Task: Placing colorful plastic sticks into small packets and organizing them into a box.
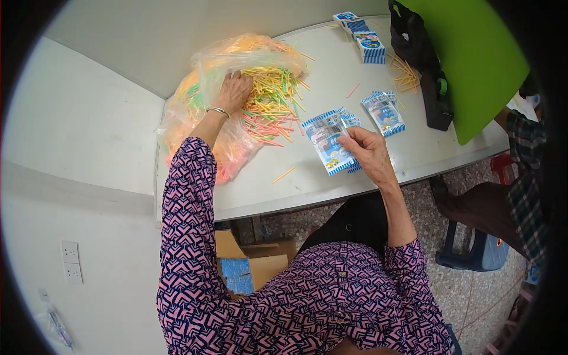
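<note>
My left hand reaches into the mouth of a large clear plastic bag, its fingers curled down at a heap of thin sticks in yellow, green, orange and pink. The fingertips are hidden, so what they grip does not show. In my right hand, pinched between thumb and fingers, is a flat blue-and-white packet with striped ends and a clear upper part. More packets of the same kind lie partly beneath it and my hand.
Right of my right hand lies a small pile of similar packets. Farther back are stacked packets and loose yellow sticks. A black holder stands before a green panel. Another person's checked sleeve is at right.
</note>
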`<state>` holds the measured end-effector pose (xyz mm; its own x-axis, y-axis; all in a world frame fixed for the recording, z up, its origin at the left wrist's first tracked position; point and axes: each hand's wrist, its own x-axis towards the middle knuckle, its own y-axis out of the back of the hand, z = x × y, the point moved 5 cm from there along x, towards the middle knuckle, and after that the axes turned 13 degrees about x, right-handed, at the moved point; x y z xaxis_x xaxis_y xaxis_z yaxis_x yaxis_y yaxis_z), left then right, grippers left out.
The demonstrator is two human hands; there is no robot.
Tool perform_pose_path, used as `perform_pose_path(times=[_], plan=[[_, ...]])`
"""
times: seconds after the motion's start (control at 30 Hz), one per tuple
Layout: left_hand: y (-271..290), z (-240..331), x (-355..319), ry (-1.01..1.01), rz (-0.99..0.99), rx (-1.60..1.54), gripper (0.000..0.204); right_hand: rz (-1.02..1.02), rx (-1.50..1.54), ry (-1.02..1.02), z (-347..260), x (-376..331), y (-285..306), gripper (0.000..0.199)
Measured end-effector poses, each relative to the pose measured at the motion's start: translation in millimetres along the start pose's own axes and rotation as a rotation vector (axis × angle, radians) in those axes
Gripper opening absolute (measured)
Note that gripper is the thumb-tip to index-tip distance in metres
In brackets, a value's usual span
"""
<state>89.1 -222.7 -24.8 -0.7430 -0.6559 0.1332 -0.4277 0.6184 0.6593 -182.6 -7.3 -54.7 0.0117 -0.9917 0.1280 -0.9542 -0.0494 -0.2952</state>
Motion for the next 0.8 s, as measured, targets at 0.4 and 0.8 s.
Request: perform_pose_path(times=[0.4,0.8], plan=[[16.8,-12.6,-4.7,0.29,0.237,-0.322,0.018,0.015,-0.192,0.028,7.5,6.1,-3.2,0.012],[51.9,27.9,-4.5,0.681,0.059,-2.131,0.023,0.093,-0.132,0.099,-1.3,21.9,-10.7,0.022]])
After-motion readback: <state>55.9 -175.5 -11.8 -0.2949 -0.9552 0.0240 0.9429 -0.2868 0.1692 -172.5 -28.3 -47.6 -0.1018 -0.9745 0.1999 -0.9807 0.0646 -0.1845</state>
